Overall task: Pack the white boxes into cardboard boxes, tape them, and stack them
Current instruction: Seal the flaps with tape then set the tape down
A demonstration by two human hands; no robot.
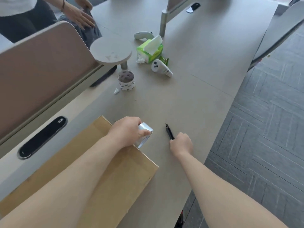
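Left hand (126,130) is curled round a roll of clear tape (145,134), thumb on the outer face, holding it right at the far corner of the cardboard box (125,178). Right hand (181,142) is clenched on the butt end of a black utility knife (169,132), which lies on the table (189,96) just beside the box, tip pointing away. This looks like the taping step: roll and cutter both in hand, box top lying flat and brown under the left forearm. No white boxes are in sight, and whether any sit inside cannot be told. Whether a strip is already laid along the seam cannot be made out either. The next move, I'd say, calls for lifting the knife to the roll and slicing the tape free close to the box edge, while the left hand keeps the tape taut. Further out stand a patterned paper cup (126,80), a green tissue pack (149,51) and a white handheld controller (161,67); across the desk divider (41,71), another person's hand (82,18) rests on grey cloth.
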